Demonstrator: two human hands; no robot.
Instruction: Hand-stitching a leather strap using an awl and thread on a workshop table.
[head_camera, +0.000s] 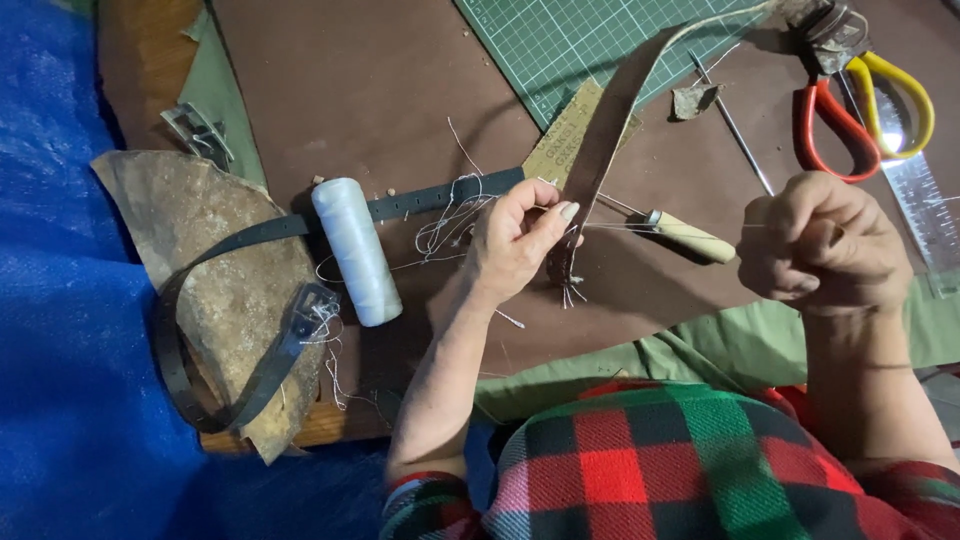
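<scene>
While the left hand (517, 240) pinches the brown leather strap (600, 150) end, the right hand (822, 243) is clenched on a taut white thread (680, 226), just above the awl (688, 237) on the counter (380, 80).

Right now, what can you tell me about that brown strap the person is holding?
The brown strap looks like leather, long and narrow. It runs from the top right, across the green cutting mat, down to the left hand, which pinches its lower end. Loose white thread ends hang below that end. A taut thread leads from it to the closed right hand.
</scene>
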